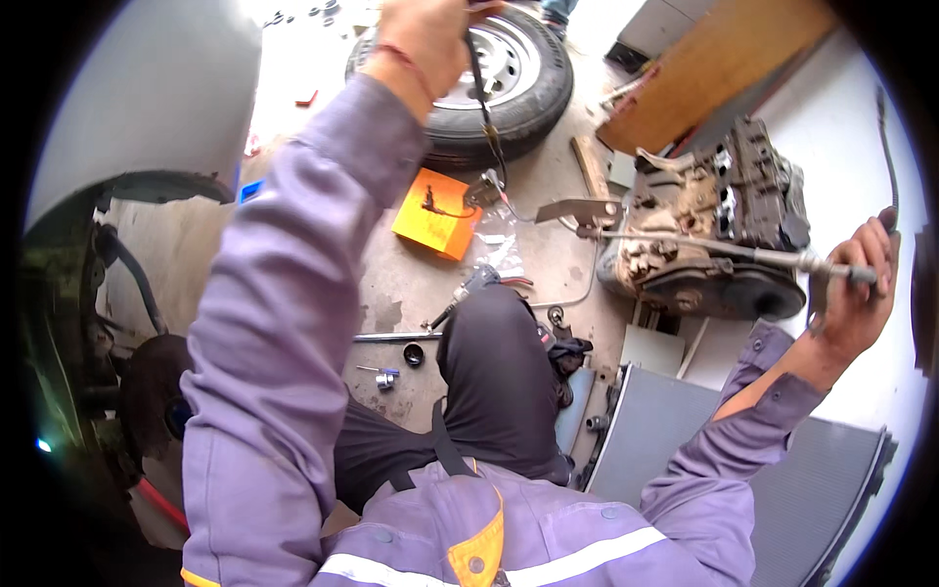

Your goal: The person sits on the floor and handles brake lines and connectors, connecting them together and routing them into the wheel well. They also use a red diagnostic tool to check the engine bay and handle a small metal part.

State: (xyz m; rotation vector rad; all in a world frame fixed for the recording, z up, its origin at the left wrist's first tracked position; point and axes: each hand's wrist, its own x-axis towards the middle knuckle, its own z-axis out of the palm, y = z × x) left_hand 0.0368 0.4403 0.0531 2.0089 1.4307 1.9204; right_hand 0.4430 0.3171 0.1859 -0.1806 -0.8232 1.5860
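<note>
Raised at the top edge, my left hand [425,49] is closed round the upper part of a black-sheathed cable [478,83]; its fingertips are partly cut off by the frame. The cable hangs in front of the wheel, down to a small metal fitting [484,189]. My right hand [861,279], out to the right, grips a long cable with a metal end sleeve [812,262]. This stretches across in front of the engine to a flat metal bracket [577,209]. A black length [888,147] rises above my right hand. Whether all these pieces are one cable I cannot tell.
A tyred wheel [533,83] lies ahead, with an orange box [437,215] nearer. The dirty engine [719,205] stands right, a radiator [675,411] below it. A power tool [477,284] and small parts lie by my knee. The car's open wheel arch [127,191] is left.
</note>
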